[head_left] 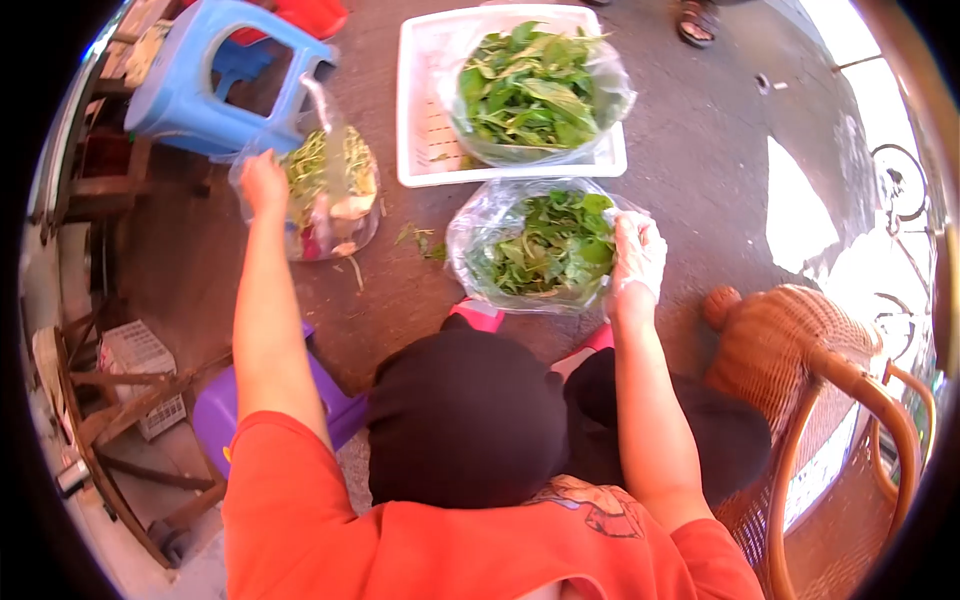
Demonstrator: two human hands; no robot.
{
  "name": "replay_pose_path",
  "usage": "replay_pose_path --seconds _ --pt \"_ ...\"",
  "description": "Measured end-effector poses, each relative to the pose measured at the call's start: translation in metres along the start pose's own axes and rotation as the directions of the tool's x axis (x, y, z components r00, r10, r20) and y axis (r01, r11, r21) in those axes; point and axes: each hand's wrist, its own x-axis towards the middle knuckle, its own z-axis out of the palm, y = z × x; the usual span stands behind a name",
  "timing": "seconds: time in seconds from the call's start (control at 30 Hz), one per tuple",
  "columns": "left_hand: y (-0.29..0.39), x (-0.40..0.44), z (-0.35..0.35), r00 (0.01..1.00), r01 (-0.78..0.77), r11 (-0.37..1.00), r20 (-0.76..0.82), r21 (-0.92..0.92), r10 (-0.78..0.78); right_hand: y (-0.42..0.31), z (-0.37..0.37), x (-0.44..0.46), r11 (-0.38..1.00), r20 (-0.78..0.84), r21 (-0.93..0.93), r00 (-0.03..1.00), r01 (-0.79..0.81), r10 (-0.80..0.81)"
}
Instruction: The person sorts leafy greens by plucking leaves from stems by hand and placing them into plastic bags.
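My left hand (265, 183) is closed at the left edge of a clear plastic bag (365, 215) holding pale green stems (310, 165) and other scraps. On the other side, my right hand (638, 255) grips the right rim of a second clear plastic bag (470, 245), which stands open in front of my knees. Loose green leaves (555, 240) fill its middle. Bright light washes out the right fingers, and the left fingertips are partly hidden.
Beyond the leaf bag, a white plastic basket (412, 110) bears another bag full of leaves (530, 90). A blue stool (175, 95) lies at the upper left. Near my left leg is a purple stool (215, 410); a wicker chair (785, 335) stands right. A person's sandalled foot (698, 22) shows at the top.
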Motion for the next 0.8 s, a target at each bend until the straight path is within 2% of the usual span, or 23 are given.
replay_pose_path --seconds 0.03,0.1,0.13,0.17,0.2,0.23,0.3,0.33,0.4,0.47,0.5,0.6,0.63,0.73,0.77,0.8 --pt "0.013 -0.006 0.010 0.992 0.006 1.000 -0.125 0.011 -0.004 -0.006 -0.002 0.004 0.992 -0.080 0.069 0.991 -0.106 0.112" --pt "0.072 -0.035 -0.020 0.932 0.034 0.999 -0.362 0.034 -0.020 -0.016 -0.011 0.013 0.983 -0.200 0.170 0.974 -0.071 0.105" --pt "0.088 -0.041 -0.024 0.926 -0.147 0.978 -0.369 -0.148 0.083 -0.018 -0.014 0.017 0.975 -0.253 0.217 0.962 -0.049 0.104" --pt "0.118 -0.060 -0.031 0.825 -0.421 0.866 -0.511 -0.270 0.242 -0.012 -0.020 0.020 0.956 -0.287 0.293 0.952 -0.019 0.107" --pt "0.153 -0.082 -0.047 0.805 -0.584 0.616 -0.477 -0.528 0.354 -0.007 -0.024 0.023 0.958 -0.301 0.286 0.947 -0.023 0.112" --pt "0.182 -0.107 -0.040 0.768 -0.640 0.537 -0.473 -0.549 0.431 -0.002 -0.027 0.026 0.960 -0.308 0.279 0.944 -0.029 0.118" --pt "0.235 -0.152 -0.031 0.711 -0.606 0.252 -0.373 -0.755 0.596 0.004 -0.027 0.027 0.969 -0.312 0.247 0.944 -0.030 0.109" --pt "0.260 -0.175 -0.021 0.744 -0.438 0.169 -0.251 -0.883 0.619 0.001 -0.023 0.025 0.968 -0.311 0.238 0.938 -0.078 0.152" --pt "0.304 -0.202 0.002 0.678 -0.395 0.096 -0.219 -0.914 0.702 -0.011 -0.019 0.022 0.960 -0.322 0.226 0.917 -0.168 0.236" --pt "0.330 -0.209 0.004 0.531 -0.454 0.149 -0.133 -0.878 0.837 -0.010 -0.022 0.025 0.953 -0.287 0.265 0.932 -0.146 0.223" --pt "0.337 -0.213 0.001 0.473 -0.509 0.194 -0.085 -0.838 0.877 -0.011 -0.023 0.024 0.955 -0.270 0.265 0.941 -0.130 0.203" --pt "0.347 -0.215 0.011 0.346 -0.730 0.167 -0.147 -0.663 0.927 -0.014 -0.021 0.020 0.929 -0.275 0.360 0.943 -0.080 0.188" --pt "0.346 -0.213 0.019 0.299 -0.747 0.165 -0.104 -0.644 0.949 -0.011 -0.022 0.019 0.921 -0.277 0.384 0.942 -0.074 0.191" --pt "0.337 -0.212 0.004 0.548 -0.545 0.332 -0.027 -0.770 0.836 -0.009 -0.026 0.019 0.908 -0.282 0.414 0.938 -0.069 0.200" --pt "0.333 -0.212 -0.002 0.670 -0.475 0.349 -0.075 -0.807 0.738 -0.007 -0.027 0.019 0.913 -0.286 0.404 0.939 -0.064 0.193" --pt "0.327 -0.209 -0.010 0.713 -0.166 0.304 0.099 -0.938 0.695 -0.004 -0.027 0.020 0.916 -0.289 0.396 0.939 -0.058 0.185"
